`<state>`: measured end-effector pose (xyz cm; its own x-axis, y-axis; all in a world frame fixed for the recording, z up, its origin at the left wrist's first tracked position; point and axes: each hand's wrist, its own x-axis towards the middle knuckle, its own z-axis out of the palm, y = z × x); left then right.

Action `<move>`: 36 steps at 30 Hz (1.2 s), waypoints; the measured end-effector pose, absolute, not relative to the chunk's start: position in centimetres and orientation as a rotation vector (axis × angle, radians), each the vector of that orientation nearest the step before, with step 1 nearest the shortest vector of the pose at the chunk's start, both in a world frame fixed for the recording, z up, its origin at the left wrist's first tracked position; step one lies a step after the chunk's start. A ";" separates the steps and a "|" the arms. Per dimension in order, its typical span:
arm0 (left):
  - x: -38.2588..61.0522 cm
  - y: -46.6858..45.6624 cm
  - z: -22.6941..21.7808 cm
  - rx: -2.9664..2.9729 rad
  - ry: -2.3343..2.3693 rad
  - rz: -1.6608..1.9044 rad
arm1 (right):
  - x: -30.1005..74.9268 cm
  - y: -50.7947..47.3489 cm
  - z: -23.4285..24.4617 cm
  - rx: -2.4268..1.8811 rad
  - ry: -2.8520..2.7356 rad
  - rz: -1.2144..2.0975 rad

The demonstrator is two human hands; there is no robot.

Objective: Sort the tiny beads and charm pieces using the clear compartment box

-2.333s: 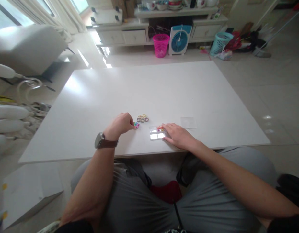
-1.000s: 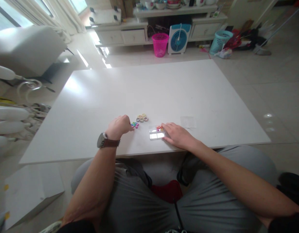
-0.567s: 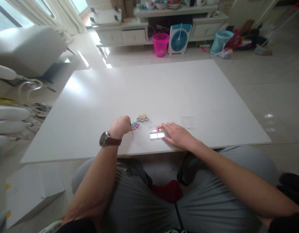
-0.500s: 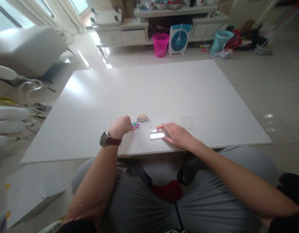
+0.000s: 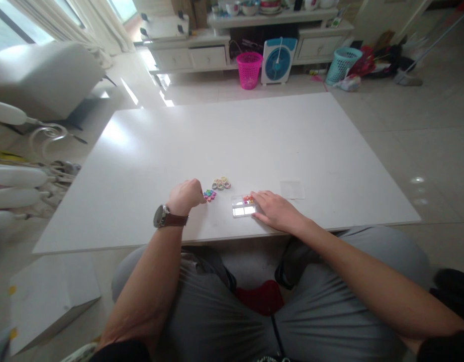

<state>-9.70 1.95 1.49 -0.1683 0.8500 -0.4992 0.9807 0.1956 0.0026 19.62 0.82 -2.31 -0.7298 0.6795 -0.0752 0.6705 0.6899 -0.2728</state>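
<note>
My left hand (image 5: 187,195), with a watch on its wrist, rests at the left edge of a small pile of colourful pieces (image 5: 209,195). Its fingers are curled and closed; whatever they pinch is hidden behind the hand. Just beyond the pile lie several pale, ring-shaped hair ties (image 5: 221,183). My right hand (image 5: 274,208) grips the right side of a clear plastic box (image 5: 238,205) with its thumb and fingers. The box lies flat, divided into compartments. Orange and pink pieces (image 5: 248,199) sit in its far right compartment, partly under my fingertips.
A clear flat lid-like piece (image 5: 292,190) lies on the white table (image 5: 216,136), right of my right hand. The table's near edge runs just above my legs. Beyond the table stand a pink basket (image 5: 249,70), a blue fan (image 5: 279,60) and a light-blue basket (image 5: 343,65).
My left hand has shifted very slightly left beside the colourful pile. The right hand and the box have stayed in place.
</note>
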 end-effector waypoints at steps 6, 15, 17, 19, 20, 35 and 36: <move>-8.8 1.4 2.2 1.845 2.056 -0.295 | 19.6 0.8 -2.2 -1.148 -2.852 0.440; -2.5 0.6 1.4 2.239 1.610 0.223 | 19.5 0.8 -2.1 -1.151 -2.855 0.445; -1.7 0.4 0.9 2.259 1.583 0.210 | 19.5 0.8 -2.1 -1.149 -2.854 0.445; -1.2 0.3 0.5 2.257 1.587 0.166 | 19.5 0.8 -2.2 -1.146 -2.854 0.441; -1.1 0.3 0.4 2.253 1.598 0.140 | 19.5 0.8 -2.3 -1.146 -2.853 0.439; 0.0 -0.5 0.2 2.268 1.692 -0.016 | 19.4 0.7 -2.1 -1.150 -2.861 0.447; 0.0 -0.6 0.2 2.277 1.685 -0.019 | 19.4 0.7 -2.1 -1.150 -2.862 0.447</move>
<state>-0.01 -0.55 0.16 0.3088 0.9317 -0.1913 0.9357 -0.2616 0.2367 19.36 0.71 -2.10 -0.7274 0.6813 -0.0826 0.6740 0.6865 -0.2728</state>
